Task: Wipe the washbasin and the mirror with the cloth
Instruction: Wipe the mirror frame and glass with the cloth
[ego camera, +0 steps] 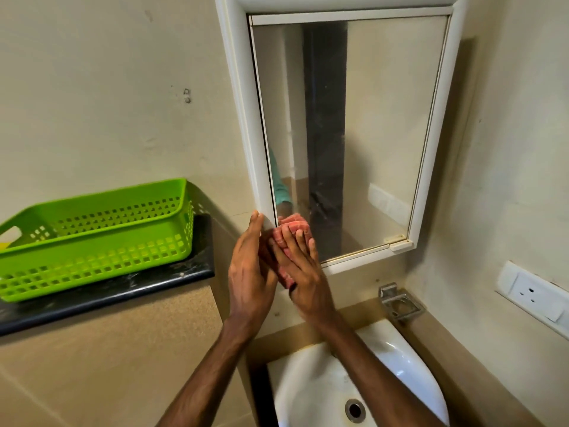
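Note:
The white-framed mirror (369, 134) hangs on the wall above the white washbasin (400, 359). A folded pink-red cloth (285, 274) lies against the mirror's lower left corner. My right hand (304, 278) presses it onto the glass with straight, spread fingers. My left hand (249, 272) is just left of the cloth, its fingers straight and its fingertips touching the frame's lower left edge. Both forearms reach up over the basin. The hands hide most of the cloth.
A green plastic basket (92, 241) stands on a black counter (123, 288) to the left. A metal holder (398, 303) is fixed to the wall below the mirror's right corner, and a white wall socket (532, 294) sits at the right. The basin's drain (354, 409) shows at the bottom.

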Available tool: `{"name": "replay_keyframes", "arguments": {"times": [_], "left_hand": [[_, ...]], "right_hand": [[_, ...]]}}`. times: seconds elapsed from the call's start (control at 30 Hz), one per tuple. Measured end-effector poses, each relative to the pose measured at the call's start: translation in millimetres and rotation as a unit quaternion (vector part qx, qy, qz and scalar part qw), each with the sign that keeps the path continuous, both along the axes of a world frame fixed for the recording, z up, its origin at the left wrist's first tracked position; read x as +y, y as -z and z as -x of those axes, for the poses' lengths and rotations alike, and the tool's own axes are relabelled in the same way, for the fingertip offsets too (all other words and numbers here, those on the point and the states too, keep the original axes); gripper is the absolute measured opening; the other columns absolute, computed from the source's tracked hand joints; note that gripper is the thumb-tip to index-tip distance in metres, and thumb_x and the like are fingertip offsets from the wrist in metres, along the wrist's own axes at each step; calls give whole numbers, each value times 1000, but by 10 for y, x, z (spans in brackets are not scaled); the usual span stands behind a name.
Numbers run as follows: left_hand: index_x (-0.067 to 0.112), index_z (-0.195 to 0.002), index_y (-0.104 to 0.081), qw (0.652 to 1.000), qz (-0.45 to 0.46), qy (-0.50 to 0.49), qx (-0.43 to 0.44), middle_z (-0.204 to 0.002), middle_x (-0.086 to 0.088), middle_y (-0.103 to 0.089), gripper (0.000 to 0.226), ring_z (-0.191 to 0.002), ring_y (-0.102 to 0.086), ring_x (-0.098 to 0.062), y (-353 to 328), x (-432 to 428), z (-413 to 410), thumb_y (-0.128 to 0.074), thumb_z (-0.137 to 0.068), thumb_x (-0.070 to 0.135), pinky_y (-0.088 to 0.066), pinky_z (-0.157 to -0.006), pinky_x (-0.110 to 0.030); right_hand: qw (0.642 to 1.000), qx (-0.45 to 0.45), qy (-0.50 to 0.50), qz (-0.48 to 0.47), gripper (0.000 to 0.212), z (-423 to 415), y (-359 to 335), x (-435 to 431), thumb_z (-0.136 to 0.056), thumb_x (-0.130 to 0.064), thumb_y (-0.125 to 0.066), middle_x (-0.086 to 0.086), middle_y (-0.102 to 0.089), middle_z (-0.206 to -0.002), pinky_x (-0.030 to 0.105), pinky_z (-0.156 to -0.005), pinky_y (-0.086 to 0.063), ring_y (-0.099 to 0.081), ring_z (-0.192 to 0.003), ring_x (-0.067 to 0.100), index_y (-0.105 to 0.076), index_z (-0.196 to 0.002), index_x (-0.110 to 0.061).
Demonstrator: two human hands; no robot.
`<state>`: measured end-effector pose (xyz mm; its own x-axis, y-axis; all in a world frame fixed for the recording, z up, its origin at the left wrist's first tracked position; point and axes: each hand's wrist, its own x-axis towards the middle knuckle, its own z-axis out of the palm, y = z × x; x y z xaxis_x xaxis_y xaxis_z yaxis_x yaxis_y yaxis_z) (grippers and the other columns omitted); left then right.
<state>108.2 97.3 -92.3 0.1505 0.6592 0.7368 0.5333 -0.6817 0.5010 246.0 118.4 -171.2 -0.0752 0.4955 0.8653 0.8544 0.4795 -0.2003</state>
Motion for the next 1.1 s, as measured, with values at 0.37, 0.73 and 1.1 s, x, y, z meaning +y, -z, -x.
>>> {"name": "replay_keyframes", "arguments": {"times": [0.37,0.73,1.1], "left_hand": [[6,-160,-20,993,-68,-52,76,-168,-5,-17,107,-154,-21,-22,-354,46,-109,-61,-64,-20,-9,-120,-9],[5,-157,-29,996,-59,-54,33,-156,-14,-40,95,-142,-34,-23,-517,18,-47,-68,-72,-10,-36,-111,-34],[-2,-158,-14,987,-140,-58,63,-167,-22,3,90,-157,5,-35,-1199,129,-330,-44,-74,-1,-7,-128,-48]], "right_hand": [[899,368,233,-55,68,-1618,-654,136,-99,5,-56,9,-28,-169,42,-129,-22,-21,-159,32,-35,-160,-15],[982,-167,-11,-86,56,-483,-776,124,-105,-10,-49,9,-29,-169,55,-129,-19,-22,-159,30,-40,-158,-21],[903,356,181,-160,62,-1618,-1692,236,-94,-15,-38,12,-30,-168,55,-129,-19,-16,-159,36,-45,-156,-10]]}}
